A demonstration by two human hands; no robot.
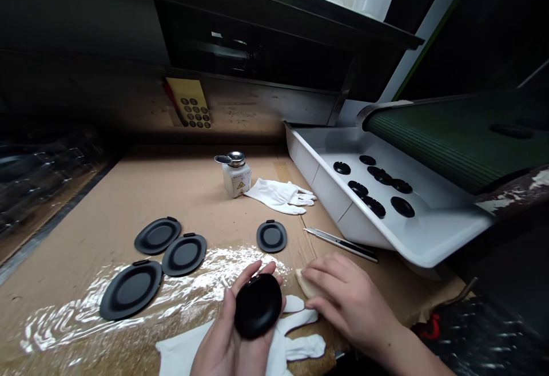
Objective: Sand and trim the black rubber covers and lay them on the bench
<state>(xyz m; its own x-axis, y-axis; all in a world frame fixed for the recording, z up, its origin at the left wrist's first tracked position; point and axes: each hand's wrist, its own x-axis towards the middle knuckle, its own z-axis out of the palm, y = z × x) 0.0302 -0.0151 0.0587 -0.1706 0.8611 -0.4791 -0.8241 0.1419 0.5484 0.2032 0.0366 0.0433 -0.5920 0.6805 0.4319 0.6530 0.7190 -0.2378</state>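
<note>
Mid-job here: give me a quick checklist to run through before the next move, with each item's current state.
1. Black oval part secure in left hand: ok.
2. Pale pad gripped in right hand: ok.
3. Snap-off utility knife apart from right hand: ok.
4. Hands gloved: not ok, both are bare; white gloves lie on the cardboard.
5. Clear film flat under the nearest oval plate: not ok, it is crumpled.
6. Dispenser bottle lid closed: cannot tell.
</note>
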